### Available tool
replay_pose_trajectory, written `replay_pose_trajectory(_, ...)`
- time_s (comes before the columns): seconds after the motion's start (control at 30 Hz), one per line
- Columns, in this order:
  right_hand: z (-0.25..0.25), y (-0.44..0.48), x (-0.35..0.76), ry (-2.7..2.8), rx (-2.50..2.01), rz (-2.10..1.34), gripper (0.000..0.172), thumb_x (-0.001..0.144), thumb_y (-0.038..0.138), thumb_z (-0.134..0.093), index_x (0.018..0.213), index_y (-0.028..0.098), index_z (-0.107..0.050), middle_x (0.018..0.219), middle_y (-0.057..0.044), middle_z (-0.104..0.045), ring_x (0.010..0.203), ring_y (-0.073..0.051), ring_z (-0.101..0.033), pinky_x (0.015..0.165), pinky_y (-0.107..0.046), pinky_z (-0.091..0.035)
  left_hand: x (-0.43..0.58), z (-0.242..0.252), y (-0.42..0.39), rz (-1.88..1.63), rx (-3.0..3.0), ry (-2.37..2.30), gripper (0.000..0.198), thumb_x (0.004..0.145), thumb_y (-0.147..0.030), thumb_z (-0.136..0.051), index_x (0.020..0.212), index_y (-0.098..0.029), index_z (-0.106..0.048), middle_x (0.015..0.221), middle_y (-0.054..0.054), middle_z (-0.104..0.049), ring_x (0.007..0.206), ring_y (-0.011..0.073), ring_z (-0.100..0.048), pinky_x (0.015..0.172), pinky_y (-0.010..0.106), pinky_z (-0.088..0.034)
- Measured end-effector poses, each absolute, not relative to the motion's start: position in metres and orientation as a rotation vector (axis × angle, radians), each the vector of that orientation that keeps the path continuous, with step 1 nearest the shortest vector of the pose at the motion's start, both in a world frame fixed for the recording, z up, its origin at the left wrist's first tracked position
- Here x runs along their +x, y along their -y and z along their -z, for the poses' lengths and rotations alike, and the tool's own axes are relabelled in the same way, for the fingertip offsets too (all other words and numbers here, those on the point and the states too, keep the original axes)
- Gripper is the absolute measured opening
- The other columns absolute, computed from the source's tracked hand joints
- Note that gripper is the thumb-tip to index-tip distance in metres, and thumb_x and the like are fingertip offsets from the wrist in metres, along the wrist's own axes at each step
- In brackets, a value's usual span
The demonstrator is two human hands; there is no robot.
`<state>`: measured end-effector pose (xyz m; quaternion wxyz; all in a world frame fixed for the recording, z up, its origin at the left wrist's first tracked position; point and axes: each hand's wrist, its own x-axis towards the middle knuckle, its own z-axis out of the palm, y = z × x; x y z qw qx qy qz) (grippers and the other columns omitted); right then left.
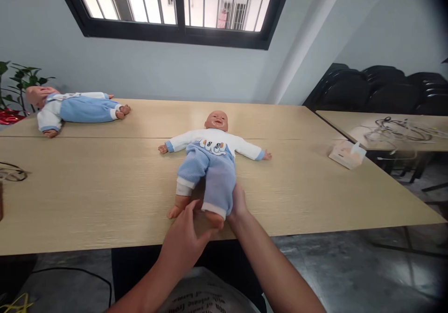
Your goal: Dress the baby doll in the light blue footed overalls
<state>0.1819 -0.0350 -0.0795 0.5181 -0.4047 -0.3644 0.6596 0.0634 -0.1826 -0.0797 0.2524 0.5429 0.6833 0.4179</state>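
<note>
Doll [215, 147] face-up, left grip [185, 233] parted at one foot [215, 220], right grip [240, 205] against that leg [220, 187], cannot tell if closed

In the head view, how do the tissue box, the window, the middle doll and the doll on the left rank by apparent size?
1. Window, though the picture cuts off its top
2. Middle doll
3. Doll on the left
4. Tissue box

The dolls' true sizes may be alike; the middle one is nearer.
</note>
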Motion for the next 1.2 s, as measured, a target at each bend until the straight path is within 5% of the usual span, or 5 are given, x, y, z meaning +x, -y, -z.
replay_pose_trajectory(0.3, 0.078, 0.026, 0.156, 0.631, -1.055, -1.583, 0.034, 0.073, 0.035, -0.08, 0.1, 0.025, -0.063, 0.084, 0.001, -0.075, 0.075, -0.021, -0.069, 0.068, -0.035, -0.061, 0.074, 0.086, 0.174, -1.516, 1.058, -1.62, 0.061, 0.081, -0.038, -0.081, 0.126, -0.026, -0.041, 0.126, 0.013, -0.063, 0.1, 0.0242, -0.072, 0.077, 0.037, -0.061)
replay_pose_trajectory(0.5, 0.078, 0.023, 0.154, 0.573, -1.02, -1.62, 0.03, 0.075, 0.034, -0.079, 0.099, 0.026, -0.064, 0.084, 0.002, -0.076, 0.078, -0.021, -0.071, 0.071, -0.033, -0.06, 0.054, 0.091, 0.173, -1.555, 1.062, -1.689, 0.041, 0.081, -0.04, -0.08, 0.111, -0.024, -0.057, 0.135, 0.012, -0.057, 0.099, 0.0233, -0.072, 0.069, 0.032, -0.064)
replay_pose_trajectory(0.67, 0.077, 0.021, 0.157, 0.596, -0.917, -1.61, 0.03, 0.08, 0.036, -0.076, 0.106, 0.025, -0.067, 0.103, 0.0, -0.08, 0.097, -0.02, -0.073, 0.085, -0.033, -0.06, 0.042, 0.095, 0.168, -1.668, 0.922, -1.555, 0.032, 0.084, -0.041, -0.078, 0.092, -0.021, -0.054, 0.133, 0.012, -0.057, 0.113, 0.026, -0.07, 0.084, 0.038, -0.066)
replay_pose_trajectory(0.83, 0.082, 0.02, 0.154, 0.631, -0.917, -1.588, 0.034, 0.08, 0.037, -0.076, 0.111, 0.025, -0.068, 0.108, -0.002, -0.08, 0.103, -0.023, -0.074, 0.089, -0.038, -0.061, 0.044, 0.093, 0.164, -1.596, 0.914, -1.578, 0.049, 0.081, -0.037, -0.081, 0.118, -0.023, -0.053, 0.113, 0.008, -0.065, 0.101, 0.0238, -0.073, 0.086, 0.04, -0.066)
replay_pose_trajectory(1.2, 0.083, 0.01, 0.172, 0.601, -0.817, -1.696, 0.02, 0.084, 0.037, -0.062, 0.094, 0.022, -0.07, 0.094, -0.005, -0.077, 0.092, -0.023, -0.071, 0.083, -0.036, -0.06, 0.027, 0.096, 0.156, -1.716, 1.089, -1.685, 0.038, 0.082, -0.044, -0.081, 0.113, -0.023, -0.072, 0.149, 0.012, -0.049, 0.127, 0.0315, -0.063, 0.092, 0.038, -0.065)
